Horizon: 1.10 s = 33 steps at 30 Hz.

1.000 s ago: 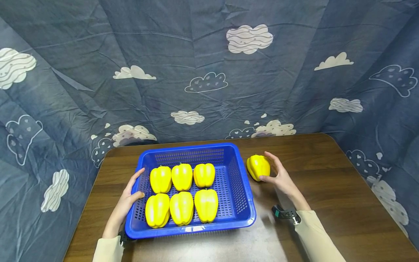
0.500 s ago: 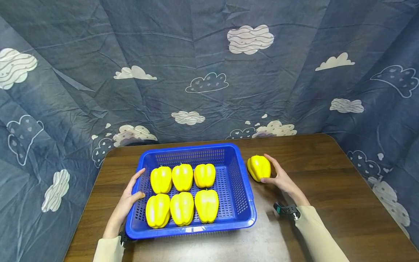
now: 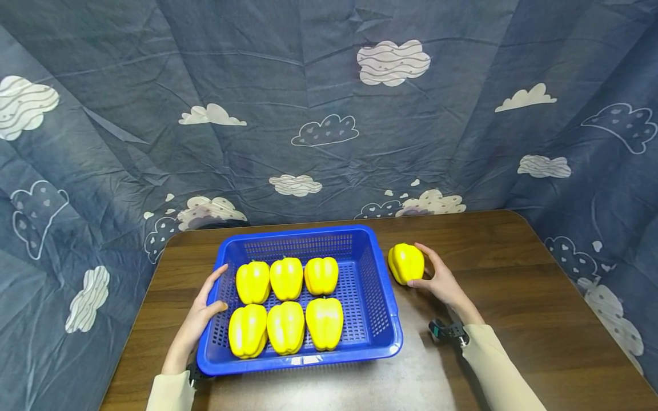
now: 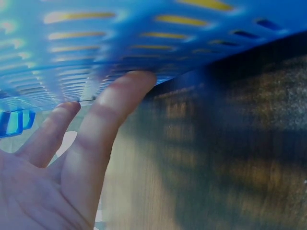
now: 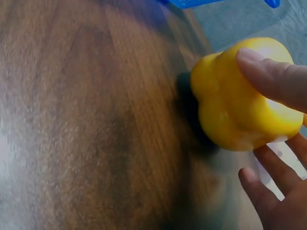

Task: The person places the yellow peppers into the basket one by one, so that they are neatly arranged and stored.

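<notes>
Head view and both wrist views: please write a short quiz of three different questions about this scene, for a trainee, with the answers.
1. How many yellow peppers lie inside the blue basket?
2. True or false: the right hand is touching the loose pepper on the wooden table.
3. Which part of the basket does the left hand rest against? A. its left wall B. its far wall C. its right wall

Key
1. Six, in two rows of three.
2. True; the thumb and fingers lie around it, as the right wrist view shows.
3. A.
</notes>
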### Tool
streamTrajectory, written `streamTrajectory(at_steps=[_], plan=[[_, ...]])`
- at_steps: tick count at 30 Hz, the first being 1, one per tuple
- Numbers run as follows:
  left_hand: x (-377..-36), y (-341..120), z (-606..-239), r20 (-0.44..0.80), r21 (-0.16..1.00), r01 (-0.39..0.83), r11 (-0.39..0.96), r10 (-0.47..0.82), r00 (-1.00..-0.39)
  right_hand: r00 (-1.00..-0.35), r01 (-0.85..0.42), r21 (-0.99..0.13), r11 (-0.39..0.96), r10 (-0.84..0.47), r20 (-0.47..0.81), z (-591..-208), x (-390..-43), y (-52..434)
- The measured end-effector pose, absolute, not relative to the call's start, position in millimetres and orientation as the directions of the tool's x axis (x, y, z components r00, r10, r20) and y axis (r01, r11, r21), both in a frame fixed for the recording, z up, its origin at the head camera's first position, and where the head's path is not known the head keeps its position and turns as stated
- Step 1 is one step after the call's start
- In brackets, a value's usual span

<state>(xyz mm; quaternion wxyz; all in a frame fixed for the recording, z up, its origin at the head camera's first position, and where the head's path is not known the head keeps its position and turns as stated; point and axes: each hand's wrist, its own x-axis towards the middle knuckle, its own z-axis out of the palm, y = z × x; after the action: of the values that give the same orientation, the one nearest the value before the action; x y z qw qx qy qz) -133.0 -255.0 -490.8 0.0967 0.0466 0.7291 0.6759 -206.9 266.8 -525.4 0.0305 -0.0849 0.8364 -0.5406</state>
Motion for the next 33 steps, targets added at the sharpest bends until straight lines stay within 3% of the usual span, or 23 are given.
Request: streamTrajectory(at_steps=[13,33], plan=[[-133.2,-254.7,-491.6,-0.074,0.995,-0.058,0.086,0.196,-0.978,-0.985,-0.164,-0.885,0.435,-0.125,0.122,-520.4,-202.4,267.2],[-133.3,-255.5,-492.7,-0.073,0.996,-0.060,0.072,0.204,-0.976,-0.965,-0.255,-0.912,0.322,-0.141,0.220,-457.6,-184.6,252.1]])
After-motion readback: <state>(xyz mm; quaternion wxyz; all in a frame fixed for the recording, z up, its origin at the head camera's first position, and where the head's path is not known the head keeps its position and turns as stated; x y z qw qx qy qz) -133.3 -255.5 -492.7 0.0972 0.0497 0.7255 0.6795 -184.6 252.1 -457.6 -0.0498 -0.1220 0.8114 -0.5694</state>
